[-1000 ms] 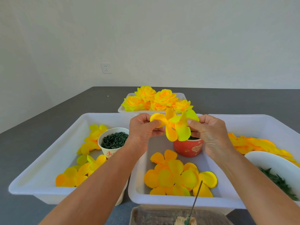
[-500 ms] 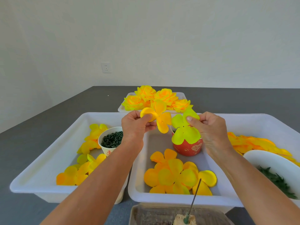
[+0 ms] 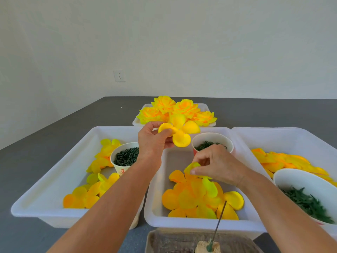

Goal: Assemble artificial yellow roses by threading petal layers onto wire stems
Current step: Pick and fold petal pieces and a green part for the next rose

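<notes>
Petals lie loose in the left tray (image 3: 54,179), around a paper cup of dark green pieces (image 3: 125,157). My left hand (image 3: 153,143) is raised above the trays, thumb and fingers pinching one lobe of a yellow petal layer (image 3: 179,133) with four lobes showing. Behind it, the far tray (image 3: 206,106) holds the finished roses (image 3: 175,111): I count four blooms showing, perhaps more hidden. Lower, over the middle tray (image 3: 156,207), my right hand (image 3: 218,165) pinches a yellow-green petal layer (image 3: 191,167) just above the heap of layers (image 3: 197,198). A red cup of green bits (image 3: 212,143) stands at that tray's back. The wire stem (image 3: 219,220) rises bare from its block by my chest, so I judge this rose unstarted, every layer left to thread. Rightmost, a third tray (image 3: 284,134) holds more petals and a bowl of green leaves (image 3: 308,198).
</notes>
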{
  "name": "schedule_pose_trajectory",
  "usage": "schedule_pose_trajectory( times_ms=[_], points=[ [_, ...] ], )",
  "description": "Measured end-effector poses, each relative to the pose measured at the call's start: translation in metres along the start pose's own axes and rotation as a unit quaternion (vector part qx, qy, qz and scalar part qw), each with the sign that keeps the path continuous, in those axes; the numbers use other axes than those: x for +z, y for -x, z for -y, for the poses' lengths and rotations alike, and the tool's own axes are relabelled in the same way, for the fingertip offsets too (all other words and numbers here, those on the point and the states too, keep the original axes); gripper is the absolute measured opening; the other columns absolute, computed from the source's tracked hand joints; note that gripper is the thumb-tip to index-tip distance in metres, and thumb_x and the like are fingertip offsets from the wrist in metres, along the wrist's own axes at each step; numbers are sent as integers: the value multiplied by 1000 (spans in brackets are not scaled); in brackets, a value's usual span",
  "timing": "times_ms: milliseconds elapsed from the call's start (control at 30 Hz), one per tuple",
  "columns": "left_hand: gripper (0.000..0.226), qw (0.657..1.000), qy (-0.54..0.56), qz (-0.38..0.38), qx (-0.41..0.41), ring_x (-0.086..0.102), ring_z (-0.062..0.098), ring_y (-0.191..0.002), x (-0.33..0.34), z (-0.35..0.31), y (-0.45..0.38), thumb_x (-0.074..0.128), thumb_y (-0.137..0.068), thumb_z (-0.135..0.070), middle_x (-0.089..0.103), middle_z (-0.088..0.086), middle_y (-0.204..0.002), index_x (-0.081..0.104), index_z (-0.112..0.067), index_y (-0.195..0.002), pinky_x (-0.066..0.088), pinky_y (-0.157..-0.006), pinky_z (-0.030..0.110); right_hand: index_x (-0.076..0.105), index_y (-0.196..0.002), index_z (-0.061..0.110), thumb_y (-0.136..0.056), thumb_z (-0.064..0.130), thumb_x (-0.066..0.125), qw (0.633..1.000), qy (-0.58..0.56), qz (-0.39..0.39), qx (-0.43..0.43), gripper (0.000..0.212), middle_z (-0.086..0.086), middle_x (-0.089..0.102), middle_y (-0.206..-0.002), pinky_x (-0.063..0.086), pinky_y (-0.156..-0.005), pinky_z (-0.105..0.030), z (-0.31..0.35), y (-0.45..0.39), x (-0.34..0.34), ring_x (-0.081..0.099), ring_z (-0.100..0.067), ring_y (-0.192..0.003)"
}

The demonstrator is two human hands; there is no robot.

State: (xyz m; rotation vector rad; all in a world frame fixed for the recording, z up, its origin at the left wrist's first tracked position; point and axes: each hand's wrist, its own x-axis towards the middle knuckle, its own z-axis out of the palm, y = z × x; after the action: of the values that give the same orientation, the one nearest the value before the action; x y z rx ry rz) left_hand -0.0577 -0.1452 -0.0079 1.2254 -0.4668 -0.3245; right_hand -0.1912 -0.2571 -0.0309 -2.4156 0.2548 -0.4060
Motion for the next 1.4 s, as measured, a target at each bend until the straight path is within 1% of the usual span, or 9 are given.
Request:
schedule_pose_trajectory(
  times_ms=[100,267,567,667,833,900,1067,1167,1400],
  points=[
    [18,998,-53,26,19,64,17,-51,0,1,1,59,-82,7,66,13,-74,60,-9,-89,55,-47,29,73,-72,24,-71,32,80,993,-27,114,21,11,13,67,-66,48,-63,-22,3,2,1,59,2,-64],
    [18,964,-244,54,94,57,11,-42,1,9,2,53,-81,5,63,13,-66,62,-11,-84,47,-42,22,74,-87,8,-79,44,69,975,-82,197,66,37,5,72,-78,54,-80,-33,5,6,1,69,-9,-79],
    [16,912,-388,86,105,50,13,-38,2,13,2,53,-77,-5,58,5,-49,63,-1,-65,46,-46,29,71,-90,2,-87,26,64,953,-238,170,74,25,-6,73,-79,50,-58,-21,15,12,-11,69,-15,-68],
    [16,885,-443,89,114,58,31,-57,2,13,4,54,-77,-9,62,13,-60,63,1,-67,52,-58,42,71,-91,6,-90,25,60,949,-247,173,92,22,-6,69,-69,48,-49,-19,20,15,-18,65,-13,-53],
    [16,758,-617,149,151,57,21,-77,6,18,9,56,-84,-23,67,2,-83,69,-13,-84,39,-61,27,71,-77,12,-90,22,62,961,-226,115,107,18,-3,61,-57,47,-48,-19,27,23,-38,58,-9,-43],
    [17,734,-642,154,158,59,20,-84,8,20,9,56,-85,-24,69,1,-91,70,-16,-89,41,-64,27,70,-68,17,-88,20,63,964,-231,76,112,22,-2,62,-58,48,-50,-19,25,28,-44,58,-9,-44],
    [23,728,-642,151,186,59,25,-99,12,9,14,56,-87,-20,66,7,-109,70,-11,-102,46,-81,34,70,-81,8,-86,13,67,968,-210,19,133,8,-4,66,-64,50,-53,-19,10,52,-63,63,-11,-53],
    [20,754,-607,145,206,60,25,-96,22,-8,14,57,-85,-14,69,7,-104,73,-10,-96,45,-80,31,70,-77,11,-84,13,68,970,-192,-22,147,8,0,67,-60,48,-50,-16,0,65,-81,64,-9,-54],
    [20,737,-594,167,275,62,27,-86,72,-29,20,53,-84,-11,71,10,-89,72,-6,-83,48,-78,36,70,-83,0,-82,12,69,961,-206,-104,155,12,-2,67,-61,48,-48,-19,-11,80,-108,63,-10,-53]
  ],
)
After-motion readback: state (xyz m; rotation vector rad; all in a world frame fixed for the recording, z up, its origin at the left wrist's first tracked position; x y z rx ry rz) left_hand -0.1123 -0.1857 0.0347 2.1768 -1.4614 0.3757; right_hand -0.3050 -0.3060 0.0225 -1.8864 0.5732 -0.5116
